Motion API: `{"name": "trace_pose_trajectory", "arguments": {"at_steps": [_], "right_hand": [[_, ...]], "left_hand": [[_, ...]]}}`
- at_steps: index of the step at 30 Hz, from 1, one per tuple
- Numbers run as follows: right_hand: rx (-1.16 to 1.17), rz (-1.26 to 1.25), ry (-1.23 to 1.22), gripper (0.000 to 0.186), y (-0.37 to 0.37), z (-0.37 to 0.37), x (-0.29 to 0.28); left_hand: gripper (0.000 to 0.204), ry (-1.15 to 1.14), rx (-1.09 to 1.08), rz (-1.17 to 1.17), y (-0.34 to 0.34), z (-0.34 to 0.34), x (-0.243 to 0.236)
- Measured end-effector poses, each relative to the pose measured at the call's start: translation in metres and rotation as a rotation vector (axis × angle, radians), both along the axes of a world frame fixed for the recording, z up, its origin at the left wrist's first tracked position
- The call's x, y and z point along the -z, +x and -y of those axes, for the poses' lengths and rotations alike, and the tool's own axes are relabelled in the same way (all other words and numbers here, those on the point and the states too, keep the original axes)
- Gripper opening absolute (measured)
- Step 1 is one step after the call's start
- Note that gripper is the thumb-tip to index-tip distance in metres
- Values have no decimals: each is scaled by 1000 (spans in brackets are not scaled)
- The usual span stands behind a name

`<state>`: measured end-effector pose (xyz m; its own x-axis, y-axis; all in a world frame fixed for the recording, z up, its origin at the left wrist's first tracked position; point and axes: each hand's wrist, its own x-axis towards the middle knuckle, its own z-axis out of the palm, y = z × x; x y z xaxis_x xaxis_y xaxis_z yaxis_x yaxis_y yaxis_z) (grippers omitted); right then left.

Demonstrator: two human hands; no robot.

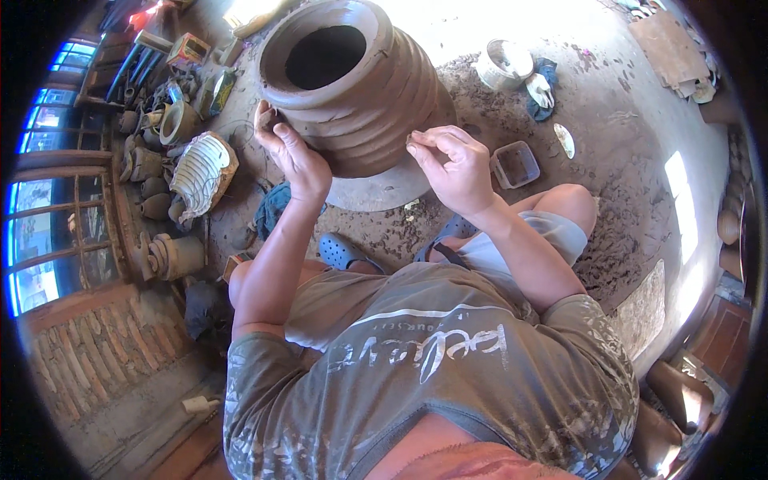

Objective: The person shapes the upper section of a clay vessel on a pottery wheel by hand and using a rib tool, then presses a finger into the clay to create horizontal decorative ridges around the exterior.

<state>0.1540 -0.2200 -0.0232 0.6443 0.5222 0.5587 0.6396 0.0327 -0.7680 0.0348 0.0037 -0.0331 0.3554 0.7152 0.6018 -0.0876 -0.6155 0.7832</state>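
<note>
A large wet clay pot [376, 120] with a wide round mouth and ridged sides stands on a pale round base [376, 190] in front of me. My left hand [298, 158] is at the pot's left side, just under the rim. Its fingers curl round a small brown lump of clay [270, 120]. Close to the ridged wall on the right, my right hand [454, 164] is closed, thumb and fingertips pinched together. A tiny dark bit shows at those fingertips, too small to name. Whether either hand touches the wall, I cannot tell.
A clear plastic tub [514, 165] sits right of the pot. Beyond it are a pale round container [504, 64] and a dark cloth [542, 88]. Several clay pots [154, 188] and a ribbed whitish piece [202, 172] line the left. Clay scraps litter the floor [620, 216].
</note>
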Motion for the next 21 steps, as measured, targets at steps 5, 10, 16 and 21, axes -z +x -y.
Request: {"name": "trace_pose_trajectory", "arguments": {"at_steps": [5, 10, 16, 21], "right_hand": [[-14, 78, 2, 14, -1, -15, 2], [-45, 196, -3, 27, -4, -21, 3], [-79, 5, -36, 36, 13, -16, -1], [-50, 44, -103, 36, 55, -9, 4]], "left_hand": [[63, 31, -54, -69, -3, -14, -1], [56, 69, 5, -89, -4, -41, -10], [45, 166, 163, -154, -6, -82, -13], [44, -14, 314, -81, 2, -105, -3]]}}
